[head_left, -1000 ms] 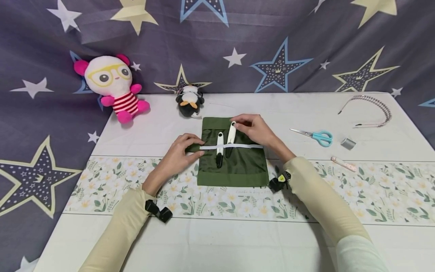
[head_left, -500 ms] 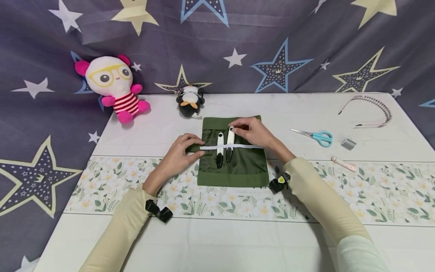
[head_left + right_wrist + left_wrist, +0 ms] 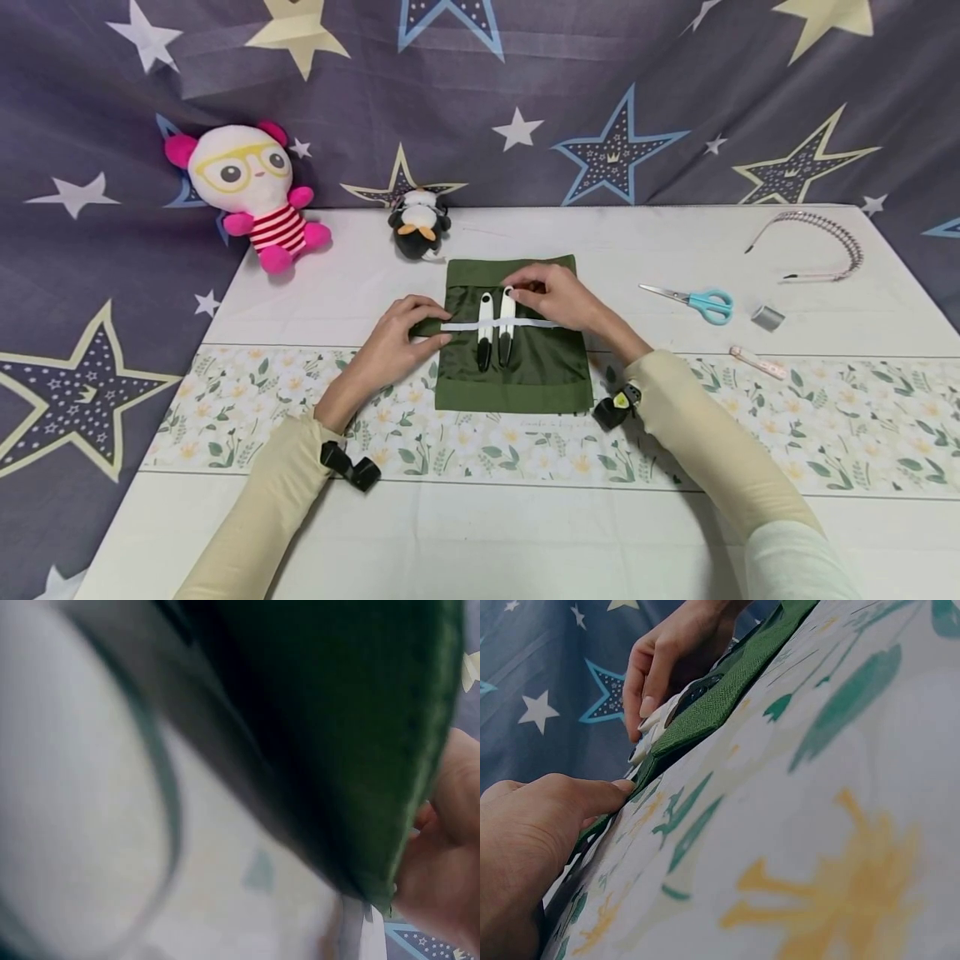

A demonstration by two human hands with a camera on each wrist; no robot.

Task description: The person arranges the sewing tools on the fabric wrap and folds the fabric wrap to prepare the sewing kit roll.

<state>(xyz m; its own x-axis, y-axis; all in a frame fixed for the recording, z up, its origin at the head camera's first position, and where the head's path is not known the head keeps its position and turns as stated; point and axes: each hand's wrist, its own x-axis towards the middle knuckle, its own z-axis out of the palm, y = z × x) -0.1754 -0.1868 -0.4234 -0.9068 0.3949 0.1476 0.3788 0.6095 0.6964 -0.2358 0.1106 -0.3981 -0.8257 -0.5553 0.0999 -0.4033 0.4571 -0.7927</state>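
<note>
Head view: the right hand (image 3: 564, 297) pinches, between thumb and fingers, the top end of a white-handled tool with a black tip (image 3: 507, 307). That tool lies on a green fabric panel (image 3: 525, 397), where a white elastic strip (image 3: 459, 326) passes across its middle, black end pointing toward the person. Just beside it on the left, near parallel, lies a matching white-and-black tool (image 3: 486, 308), crossed by the same strip. The left hand (image 3: 405, 333) touches the panel's left edge, thumb and fingers about a small green tab (image 3: 426, 327); whether they pinch the cloth or merely press on it, I cannot tell. The left wrist view shows its thumb against the green edge, while the right wrist view is mostly blurred green cloth.

Beneath the panel is a white tablecloth (image 3: 525, 533) with a floral band. To the right, apart from the panel, lie blue-handled scissors (image 3: 712, 306), a grey thread spool (image 3: 768, 317), a slim pink-and-white item (image 3: 757, 362) and, farther back, a headband (image 3: 847, 237). Behind and to the left sit a penguin plush (image 3: 418, 225) and a pink-and-white panda plush (image 3: 277, 227) in red stripes, before a star-patterned curtain (image 3: 480, 100).
</note>
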